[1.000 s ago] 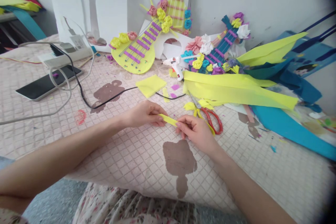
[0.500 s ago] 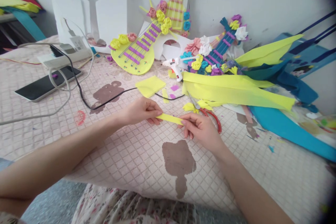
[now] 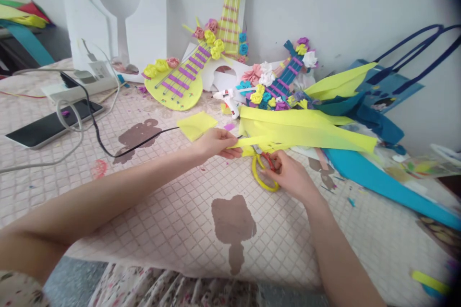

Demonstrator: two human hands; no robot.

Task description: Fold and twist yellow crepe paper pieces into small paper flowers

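Note:
My left hand [image 3: 221, 144] is closed, pinching a narrow yellow paper strip [image 3: 249, 141] that extends to the right from its fingertips. My right hand [image 3: 288, 172] grips scissors [image 3: 256, 172] by their red and yellow handles. The blades point up and away, close to the strip; whether they touch it I cannot tell. Just beyond the hands lies a wide sheet of yellow crepe paper [image 3: 306, 129]. A smaller yellow piece [image 3: 197, 125] rests on the table behind my left hand.
A white glue gun [image 3: 230, 101] sits near paper guitars, one yellow [image 3: 176, 88] and one blue [image 3: 288, 76], trimmed with paper flowers. At left are a power strip [image 3: 72, 86], a phone [image 3: 54, 124] and loose cables. Blue paper [image 3: 382, 184] and a blue bag [image 3: 389, 88] lie right.
My right hand has let go of the strip's end and taken hold of the scissors, lifting them from the table. My left hand keeps the strip, and the view has shifted slightly right.

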